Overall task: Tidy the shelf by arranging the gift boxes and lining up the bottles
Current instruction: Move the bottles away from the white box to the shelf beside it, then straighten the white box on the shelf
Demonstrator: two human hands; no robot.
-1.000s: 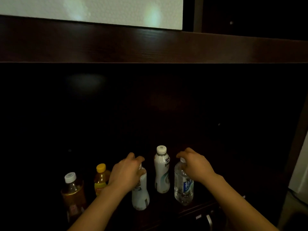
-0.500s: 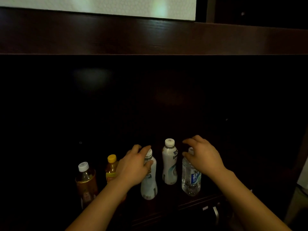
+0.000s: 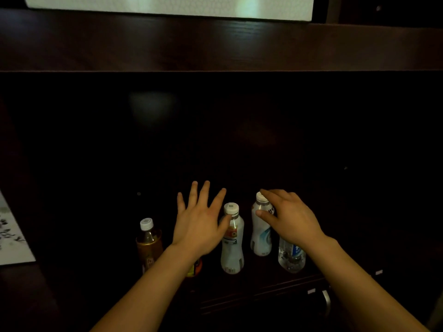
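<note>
A second ago the left hand [image 3: 200, 226] was closed over the top of the white bottle with the brown label [image 3: 232, 245]; now it has let go and is spread flat, fingers fanned toward 12 o'clock, just at the bottle's 9 o'clock side and covering the yellow-capped bottle [image 3: 194, 268]. The right hand [image 3: 291, 218] has come off the clear water bottle [image 3: 291, 257] and moved toward 10 o'clock, its fingertips now at the cap of the tall white bottle [image 3: 260, 232].
</note>
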